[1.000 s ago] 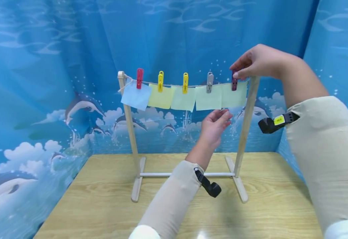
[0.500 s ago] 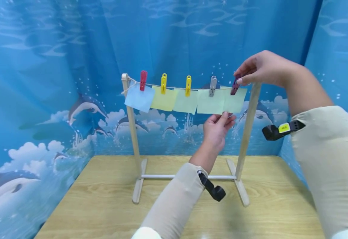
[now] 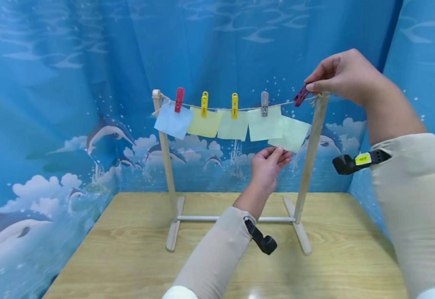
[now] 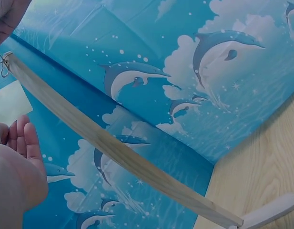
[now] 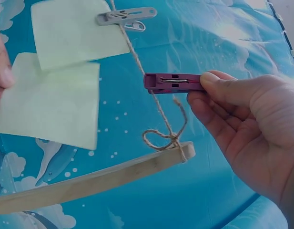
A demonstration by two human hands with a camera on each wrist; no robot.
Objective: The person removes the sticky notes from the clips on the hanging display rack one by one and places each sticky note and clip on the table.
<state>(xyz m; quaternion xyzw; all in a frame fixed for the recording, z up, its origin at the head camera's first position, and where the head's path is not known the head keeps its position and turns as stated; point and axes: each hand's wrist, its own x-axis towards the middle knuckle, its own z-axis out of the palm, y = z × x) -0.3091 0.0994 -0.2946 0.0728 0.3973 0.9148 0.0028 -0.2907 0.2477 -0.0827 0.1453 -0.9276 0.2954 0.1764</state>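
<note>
Between thumb and fingers my right hand (image 3: 348, 77) pinches a purple clothespin (image 5: 174, 82), whose nose overlaps the string (image 5: 159, 107) near its knotted right end. Below the line, my left hand (image 3: 267, 166) pinches the lower edge of a pale green paper square (image 3: 291, 133). That square hangs tilted, its top edge below the string, and partly overlaps the neighbouring pale green paper (image 3: 265, 123) under a grey clothespin (image 3: 264, 104). In the right wrist view only the left fingertips (image 5: 3, 71) show, at the paper's edge.
Further left, a blue paper (image 3: 172, 121) hangs from a red clothespin (image 3: 179, 99), and two more papers from yellow clothespins (image 3: 204, 104). The string spans a wooden stand whose right post (image 3: 310, 162) rises beside my hands. The stand rests on a wooden table (image 3: 127, 249) before a dolphin-print curtain.
The purple clothespin has come off the last paper and moved up and right with my right hand. My left hand has drawn that paper down from the string, and it has tilted.
</note>
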